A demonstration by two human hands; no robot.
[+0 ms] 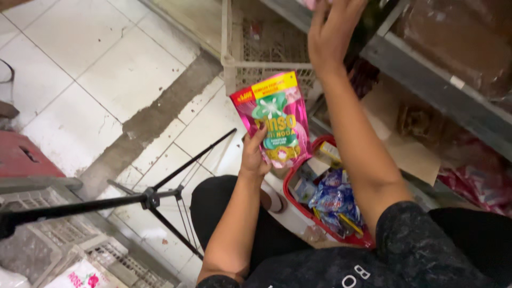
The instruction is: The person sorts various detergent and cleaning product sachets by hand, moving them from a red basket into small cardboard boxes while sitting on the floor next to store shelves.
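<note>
My left hand (255, 154) grips a pink detergent pouch (278, 117) by its lower edge and holds it upright above the floor. My right hand (332, 32) reaches up to the metal shelf (426, 80) at the top of the view; its fingers lie against dark goods there, and whether they hold anything cannot be told. Below my arms sits a red shopping basket (290, 194) with several small packets, among them blue sachets (333, 200).
A black tripod (152, 200) stands on the white tiled floor at the left. Pale plastic crates (266, 64) sit at the top centre, and more of the same (74, 250) at the bottom left. Lower shelves hold brown and red packages (474, 176). A red object (24, 157) lies at the far left.
</note>
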